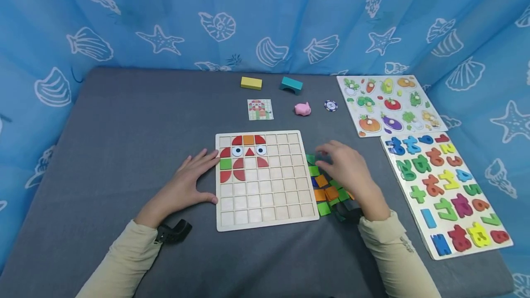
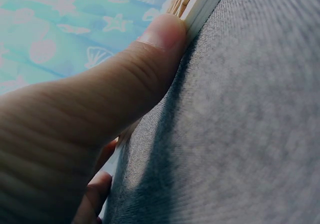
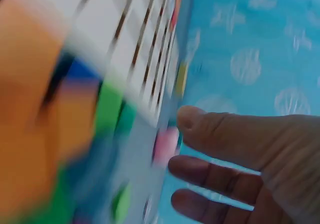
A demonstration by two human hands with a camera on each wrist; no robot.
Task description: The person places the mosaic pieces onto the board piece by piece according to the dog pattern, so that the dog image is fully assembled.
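The left grip point(image 1: 188, 185) is touching the side of the gridded board point(image 1: 269, 200), thumb and fingertips spread apart; the board is lying immediately to its right. Coloured pieces point(image 1: 239, 175) and two eye discs point(image 1: 237, 151) are occupying slots near its fingertips. The right grip point(image 1: 349, 164) is hovering by the loose tiles point(image 1: 331, 192), thumb and fingertips standing apart; contact cannot be told. These tiles are lying under and behind it, beside the board. Beyond it, a pattern card point(image 1: 261, 110) and pink pig point(image 1: 302, 109) are sitting on the bench point(image 1: 165, 105).
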